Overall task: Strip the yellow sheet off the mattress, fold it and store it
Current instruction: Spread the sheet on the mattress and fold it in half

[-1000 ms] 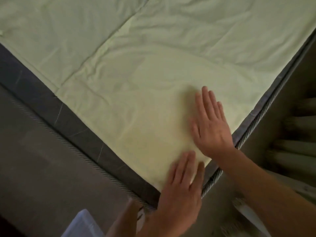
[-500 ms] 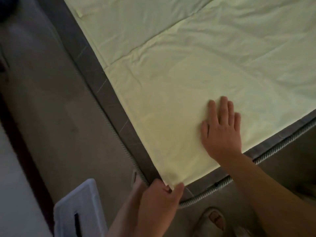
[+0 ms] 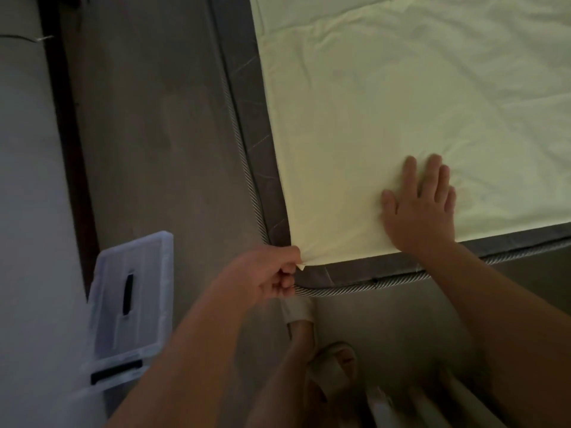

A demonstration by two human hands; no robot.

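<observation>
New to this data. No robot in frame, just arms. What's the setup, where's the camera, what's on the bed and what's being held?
There is no machine here. A person works with bare hands, and the single wide-angle camera sits on their head, looking forward and down at them. The pale yellow sheet lies spread on a grey mattress with a corded edge. The left hand pinches the sheet's near corner, right at the corner of the mattress. The right hand lies flat on the sheet with its fingers straight and holds nothing. On the floor to the left is a clear plastic box. The person's slippered feet show just below the mattress corner.
</observation>
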